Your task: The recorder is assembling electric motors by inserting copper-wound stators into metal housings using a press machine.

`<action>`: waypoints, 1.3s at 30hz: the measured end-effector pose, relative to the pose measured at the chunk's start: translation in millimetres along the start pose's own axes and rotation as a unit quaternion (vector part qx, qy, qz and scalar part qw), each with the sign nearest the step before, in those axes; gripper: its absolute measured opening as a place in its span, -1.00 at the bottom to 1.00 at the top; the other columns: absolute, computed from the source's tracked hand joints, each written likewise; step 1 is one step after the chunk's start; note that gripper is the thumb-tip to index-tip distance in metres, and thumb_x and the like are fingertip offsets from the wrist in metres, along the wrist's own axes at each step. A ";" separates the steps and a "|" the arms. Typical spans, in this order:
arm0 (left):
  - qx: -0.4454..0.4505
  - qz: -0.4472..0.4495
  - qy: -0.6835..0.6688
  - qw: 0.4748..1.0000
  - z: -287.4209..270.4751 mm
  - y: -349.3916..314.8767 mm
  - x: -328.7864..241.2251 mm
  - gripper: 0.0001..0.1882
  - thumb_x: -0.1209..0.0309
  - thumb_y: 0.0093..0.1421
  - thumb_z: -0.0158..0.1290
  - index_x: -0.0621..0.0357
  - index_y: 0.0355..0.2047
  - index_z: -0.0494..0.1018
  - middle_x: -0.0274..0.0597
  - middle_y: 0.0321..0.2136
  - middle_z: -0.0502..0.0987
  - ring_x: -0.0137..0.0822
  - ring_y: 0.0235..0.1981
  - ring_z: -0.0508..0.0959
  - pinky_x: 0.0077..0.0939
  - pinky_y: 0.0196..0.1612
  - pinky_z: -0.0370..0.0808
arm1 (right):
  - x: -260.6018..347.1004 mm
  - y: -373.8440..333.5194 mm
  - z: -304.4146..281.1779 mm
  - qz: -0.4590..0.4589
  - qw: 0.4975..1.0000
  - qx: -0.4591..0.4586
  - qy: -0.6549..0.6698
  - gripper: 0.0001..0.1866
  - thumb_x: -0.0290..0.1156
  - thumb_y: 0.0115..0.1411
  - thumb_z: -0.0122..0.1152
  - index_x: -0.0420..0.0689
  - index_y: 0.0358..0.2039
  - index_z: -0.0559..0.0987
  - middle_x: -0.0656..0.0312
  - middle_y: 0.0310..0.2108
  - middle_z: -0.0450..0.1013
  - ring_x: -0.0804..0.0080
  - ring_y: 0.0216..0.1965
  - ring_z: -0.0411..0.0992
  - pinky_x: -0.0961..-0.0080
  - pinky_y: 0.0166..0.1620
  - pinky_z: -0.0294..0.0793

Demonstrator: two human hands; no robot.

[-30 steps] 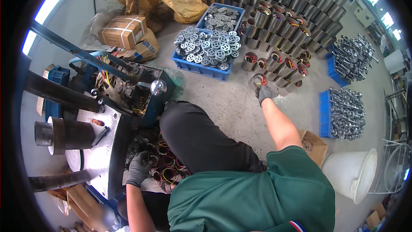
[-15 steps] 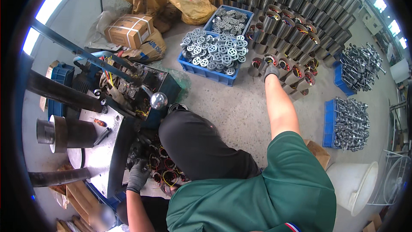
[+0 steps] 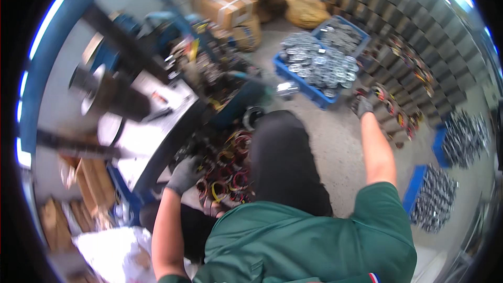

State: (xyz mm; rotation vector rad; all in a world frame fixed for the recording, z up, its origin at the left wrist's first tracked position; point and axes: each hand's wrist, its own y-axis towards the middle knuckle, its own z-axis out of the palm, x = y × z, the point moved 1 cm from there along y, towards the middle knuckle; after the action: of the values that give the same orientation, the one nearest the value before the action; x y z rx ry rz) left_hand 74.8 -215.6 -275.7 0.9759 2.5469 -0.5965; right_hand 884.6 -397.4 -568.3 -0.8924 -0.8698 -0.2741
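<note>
My right hand [image 3: 364,107], in a grey glove, is stretched out to the front row of upright metal cylinders. Its fingers are closed at the rim of a metal cylinder [image 3: 359,94] with reddish windings inside. Similar cylinders with red and yellow wires [image 3: 390,106] stand just to the right. Low on the left, my gloved left hand [image 3: 186,174] is beside a cluster of wound copper coil rings [image 3: 225,170]. Motion blur and the dark parts around the left fingertips hide whether they hold anything.
Blue crates hold grey metal discs [image 3: 314,65] ahead and metal shafts [image 3: 432,199] at right. Tall stacks of bare cylinders [image 3: 419,31] fill the far right. A metal machine table [image 3: 152,120] with thick posts stands left; a ball-ended lever [image 3: 287,89] projects ahead.
The whole view has swung leftward, so the scene sits further right and is blurred. My right hand remains among the cylinders; my left hand has moved up along the coil rings.
</note>
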 end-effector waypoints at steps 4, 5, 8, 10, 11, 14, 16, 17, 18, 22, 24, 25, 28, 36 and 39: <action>-0.038 0.009 -0.022 0.999 -8.4 -4.0 10.5 -0.53 0.25 0.19 0.26 0.06 0.10 0.55 0.08 -0.12 0.60 0.09 -0.03 0.60 -0.10 0.08 0.53 | 19.1 -78.6 161.4 -0.010 0.939 0.036 -0.343 -0.88 -0.29 0.23 0.23 0.01 -0.25 0.61 0.31 -0.48 0.55 0.48 -0.57 0.49 0.46 -0.53 0.54; -0.064 0.007 -0.019 0.998 -12.2 -9.4 12.3 -0.53 0.25 0.19 0.25 0.05 0.11 0.55 0.06 -0.12 0.60 0.09 -0.02 0.60 -0.10 0.10 0.53 | 31.2 -105.9 216.1 -0.035 0.900 0.088 -0.426 -0.83 -0.32 0.20 0.27 -0.02 -0.20 0.65 0.36 -0.52 0.51 0.56 -0.60 0.44 0.50 -0.56 0.48; -0.117 0.017 -0.026 0.993 -15.7 1.7 21.4 -0.52 0.29 0.20 0.25 0.07 0.13 0.54 0.03 -0.09 0.60 0.07 0.00 0.60 -0.11 0.14 0.53 | 62.1 -136.9 310.8 -0.133 0.780 0.236 -0.564 -0.75 -0.34 0.21 0.29 -0.11 -0.10 0.65 0.36 -0.42 0.51 0.61 -0.52 0.38 0.57 -0.47 0.36; -0.134 0.002 -0.045 0.990 -28.0 1.4 24.5 -0.52 0.29 0.20 0.26 0.08 0.13 0.53 0.02 -0.09 0.59 0.06 -0.01 0.61 -0.11 0.13 0.54 | 69.5 -190.0 399.6 -0.179 0.672 0.365 -0.619 -0.70 -0.34 0.21 0.26 -0.18 -0.09 0.65 0.32 -0.40 0.53 0.59 -0.49 0.40 0.54 -0.42 0.41; -0.143 0.003 -0.061 0.988 -33.6 2.1 23.2 -0.52 0.30 0.20 0.27 0.08 0.13 0.53 0.01 -0.08 0.59 0.05 -0.01 0.61 -0.11 0.12 0.54 | 68.1 -196.5 423.5 -0.215 0.592 0.454 -0.630 -0.68 -0.35 0.19 0.24 -0.22 -0.07 0.64 0.30 -0.38 0.54 0.56 -0.47 0.44 0.51 -0.40 0.45; -0.187 0.023 -0.074 0.979 -48.8 0.3 24.3 -0.51 0.31 0.19 0.28 0.10 0.13 0.52 0.02 -0.11 0.60 0.02 -0.03 0.62 -0.12 0.11 0.55 | 24.3 -258.2 512.3 -0.115 0.461 0.443 -0.760 -0.56 -0.38 0.14 0.22 -0.23 0.04 0.63 0.01 -0.27 0.64 0.29 -0.32 0.62 0.32 -0.21 0.60; -0.177 0.018 -0.089 0.980 -60.3 0.7 17.3 -0.51 0.31 0.19 0.28 0.11 0.13 0.52 0.02 -0.14 0.60 0.02 -0.04 0.62 -0.13 0.11 0.55 | -30.7 -276.6 544.8 -0.248 0.232 0.481 -0.808 -0.59 -0.36 0.12 0.24 -0.15 0.01 0.65 -0.01 -0.19 0.65 0.05 -0.13 0.64 0.18 -0.06 0.60; -0.168 0.011 -0.098 0.981 -62.4 -3.0 17.9 -0.50 0.31 0.18 0.28 0.11 0.13 0.52 0.03 -0.16 0.60 0.01 -0.05 0.62 -0.13 0.11 0.55 | -57.5 -303.0 563.6 -0.205 0.220 0.470 -0.830 -0.60 -0.37 0.11 0.24 -0.14 -0.01 0.64 -0.07 -0.09 0.62 -0.10 0.02 0.57 0.10 0.07 0.54; -0.169 0.017 -0.110 0.979 -62.4 -4.6 20.7 -0.50 0.31 0.18 0.28 0.13 0.13 0.52 0.06 -0.15 0.62 0.05 -0.03 0.62 -0.14 0.12 0.55 | -81.8 -322.4 574.6 -0.222 0.220 0.486 -0.816 -0.60 -0.36 0.12 0.23 -0.13 0.00 0.64 -0.08 -0.07 0.62 -0.07 0.02 0.58 0.09 0.05 0.55; -0.213 0.035 -0.095 0.972 -67.3 -3.6 14.3 -0.52 0.42 0.18 0.29 0.12 0.12 0.53 -0.04 -0.20 0.61 -0.13 -0.13 0.64 -0.25 0.03 0.58 | -202.2 -309.3 588.8 -0.258 0.122 0.477 -0.831 -0.54 -0.35 0.11 0.31 -0.04 0.08 0.65 -0.11 -0.05 0.63 -0.09 -0.01 0.61 0.04 0.10 0.56; -0.249 0.090 -0.073 0.962 -65.9 2.1 14.8 -0.53 0.39 0.18 0.30 0.13 0.12 0.54 0.01 -0.17 0.64 -0.07 -0.14 0.66 -0.22 0.02 0.59 | -247.3 -296.2 580.7 -0.288 0.199 0.465 -0.813 -0.48 -0.29 0.10 0.32 -0.05 0.12 0.61 -0.09 0.00 0.61 -0.07 0.03 0.59 -0.01 0.12 0.55; -0.251 0.086 -0.074 0.961 -65.9 2.7 15.9 -0.53 0.39 0.18 0.30 0.13 0.12 0.54 0.01 -0.17 0.64 -0.07 -0.14 0.66 -0.22 0.02 0.59 | -261.3 -294.5 579.6 -0.321 0.275 0.452 -0.786 -0.41 -0.23 0.09 0.33 -0.06 0.17 0.57 -0.07 0.05 0.58 -0.06 0.07 0.57 -0.07 0.14 0.53; -0.259 0.090 -0.093 0.957 -62.9 1.9 23.9 -0.55 0.35 0.20 0.28 0.16 0.10 0.55 0.05 -0.20 0.66 -0.02 -0.18 0.68 -0.20 -0.01 0.62 | -289.8 -306.8 566.9 -0.400 0.305 0.446 -0.740 -0.48 -0.34 0.15 0.25 -0.10 0.16 0.59 -0.15 0.12 0.52 -0.08 0.17 0.50 0.02 0.23 0.46; -0.240 0.068 -0.067 0.966 -71.7 0.4 24.0 -0.53 0.28 0.22 0.24 0.15 0.12 0.55 0.09 -0.15 0.67 0.09 -0.06 0.65 -0.13 0.08 0.58 | -302.8 -325.8 566.2 -0.372 0.331 0.388 -0.776 -0.54 -0.34 0.17 0.22 -0.12 0.10 0.60 -0.13 0.25 0.43 -0.13 0.25 0.41 0.07 0.28 0.42; -0.242 0.049 -0.059 0.967 -80.0 0.5 17.0 -0.54 0.28 0.22 0.24 0.12 0.11 0.56 0.07 -0.08 0.64 0.10 -0.02 0.63 -0.12 0.09 0.58 | -286.1 -329.9 577.0 -0.431 0.338 0.383 -0.744 -0.55 -0.28 0.17 0.24 -0.13 0.07 0.62 -0.14 0.19 0.47 -0.12 0.21 0.46 0.05 0.25 0.46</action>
State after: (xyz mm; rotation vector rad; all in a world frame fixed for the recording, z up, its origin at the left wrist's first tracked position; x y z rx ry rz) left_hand 49.8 -166.2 -215.5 0.8504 2.3528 0.0052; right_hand 207.9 -193.9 -412.4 0.7411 -2.8916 0.2285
